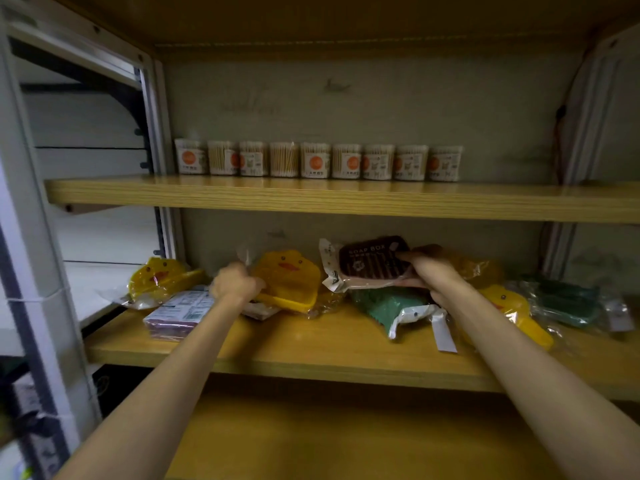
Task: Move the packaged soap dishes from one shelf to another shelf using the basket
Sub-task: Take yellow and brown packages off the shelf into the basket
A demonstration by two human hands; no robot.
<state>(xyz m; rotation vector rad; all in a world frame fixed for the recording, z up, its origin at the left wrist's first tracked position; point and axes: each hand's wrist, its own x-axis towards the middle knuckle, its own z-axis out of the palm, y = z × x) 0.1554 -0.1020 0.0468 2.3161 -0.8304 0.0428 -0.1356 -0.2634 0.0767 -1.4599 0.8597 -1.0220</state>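
**Both hands on packaged soap dishes, middle shelf**

Two bare forearms enter from 7 and 5 o'clock, reaching up and away over the lowest wooden board to the middle shelf (311, 355).

Left hand (235, 284): fingers curled, gripping the wrapper edge of a yellow duck soap dish (289, 278) at about 10 o'clock of centre. Dish tilted up on its rear edge, front lip just above the board.

Right hand (427, 268): curled round the right end of a dark brown pack (370, 261) printed "SOAP BOX", held off the shelf, just above a green packaged dish (384, 306) lying flat.

Others on the same shelf: second yellow duck dish (159, 277) at 9 o'clock; flat purple pack (180, 315) just beside the left wrist; third yellow duck dish (516, 310) at 3 o'clock, partly behind the right forearm; dark green pack (564, 299) beyond it.

Upper shelf (346, 199), 12 o'clock: nine clear tubs of cotton swabs (317, 161) in one row against the back wall.

No basket visible from this view.
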